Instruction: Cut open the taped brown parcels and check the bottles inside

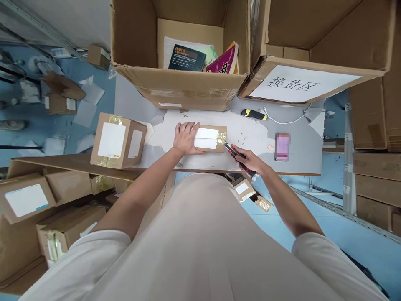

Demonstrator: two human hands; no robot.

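A small cardboard box (222,132) with a white label and clear tape at its right end lies on the table in front of me. My left hand (187,139) grips the box's left end, its fingers over the far side and its thumb along the near side. In my right hand (249,160) is a red and black utility knife (233,151), held at a slant. The knife's tip is at the taped right end of the box; whether the blade is in the tape I cannot tell.
A larger taped box (128,141) stands at the table's left. Behind, one open carton (180,83) holds books; another (360,79) bears a handwritten sign. A black-and-yellow cutter (254,114), a white cable (283,123) and a phone (282,146) lie on the right.
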